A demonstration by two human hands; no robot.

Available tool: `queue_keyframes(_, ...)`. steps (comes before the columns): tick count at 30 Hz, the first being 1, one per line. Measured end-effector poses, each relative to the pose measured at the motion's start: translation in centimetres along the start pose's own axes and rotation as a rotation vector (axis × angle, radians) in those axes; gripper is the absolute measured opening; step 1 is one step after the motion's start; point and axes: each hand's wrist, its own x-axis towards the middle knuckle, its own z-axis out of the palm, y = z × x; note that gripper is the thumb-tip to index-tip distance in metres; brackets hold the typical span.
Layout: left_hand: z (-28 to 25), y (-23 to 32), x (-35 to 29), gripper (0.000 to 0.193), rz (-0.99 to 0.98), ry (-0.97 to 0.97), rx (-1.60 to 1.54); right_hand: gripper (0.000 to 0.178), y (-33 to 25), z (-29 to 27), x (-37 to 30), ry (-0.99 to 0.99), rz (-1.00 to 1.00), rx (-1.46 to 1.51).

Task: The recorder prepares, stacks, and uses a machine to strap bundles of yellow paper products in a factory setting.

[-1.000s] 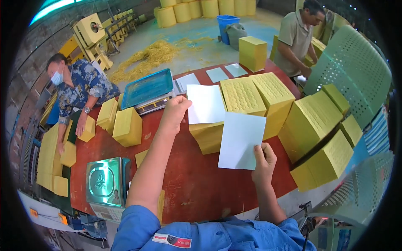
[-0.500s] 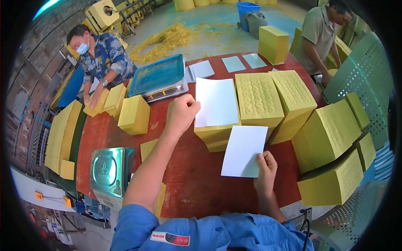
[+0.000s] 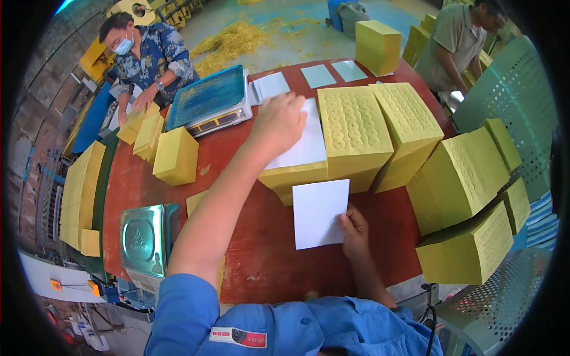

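My right hand (image 3: 354, 231) grips a white rectangular sheet (image 3: 320, 213) by its right side, thumb on top, above the red table. My left hand (image 3: 279, 123) lies over another white sheet (image 3: 306, 142), which covers the top of the leftmost yellow paper stack (image 3: 294, 175). Its fingers are bent together and their tips are hidden, so what they pinch, if anything, does not show. Close beside that stack, to the right, stand two more yellow stacks (image 3: 356, 124) (image 3: 407, 113) whose tops bear rows of round embossed marks.
More yellow blocks lean at the right (image 3: 457, 184) and stand at the left (image 3: 176, 155). A scale with a blue tray (image 3: 208, 98) sits at the back, a shiny metal scale (image 3: 142, 237) at near left. Two co-workers (image 3: 151, 59) (image 3: 457, 47) work across the table.
My left hand has moved from the left edge of the sheet up and over it. My right hand has carried its sheet slightly left. The whole view has shifted a little.
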Motion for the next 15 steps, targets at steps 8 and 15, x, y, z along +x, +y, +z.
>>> queue_keyframes(8, 1.3, 1.0, -1.6, 0.028, -0.043, -0.045, -0.03, 0.012, 2.4, 0.0, 0.6, -0.024, -0.078, -0.356)
queue_keyframes(15, -1.4, 4.3, -6.4, 0.038, -0.014, -0.177, -0.073, 0.017, 2.0, -0.2, -5.1, -0.102, -0.085, -0.368)
